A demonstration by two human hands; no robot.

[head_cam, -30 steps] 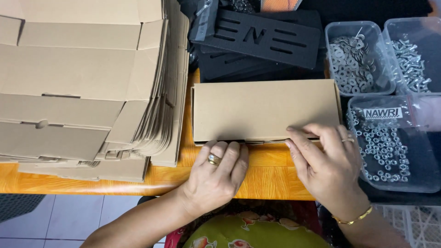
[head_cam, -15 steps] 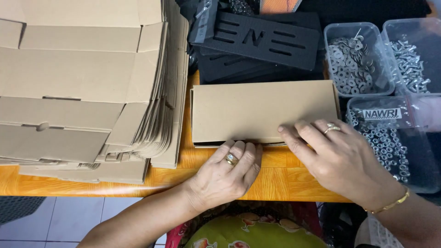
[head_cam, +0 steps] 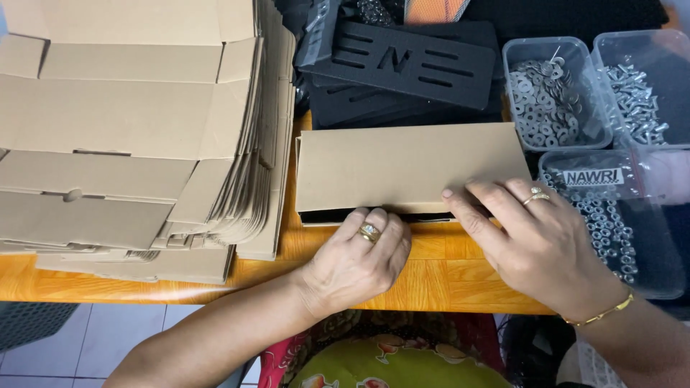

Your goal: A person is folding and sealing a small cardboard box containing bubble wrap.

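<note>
A brown cardboard box [head_cam: 402,165] lies on the orange wooden table [head_cam: 438,276], its lid almost down, with a dark gap along its near edge. My left hand [head_cam: 359,259], wearing a ring, rests with fingertips curled against the box's near edge. My right hand [head_cam: 532,237], with a ring and a bracelet, lies flat with its fingers pressing on the lid's near right corner.
A tall stack of flat unfolded cardboard boxes [head_cam: 136,129] fills the left. Black slotted metal plates [head_cam: 410,65] lie behind the box. Clear plastic tubs hold washers [head_cam: 550,93], screws [head_cam: 636,93] and small fasteners [head_cam: 611,223] on the right.
Both hands have shifted slightly right along the box's near edge. The lid has come lower, and the right hand now presses on its right corner.
</note>
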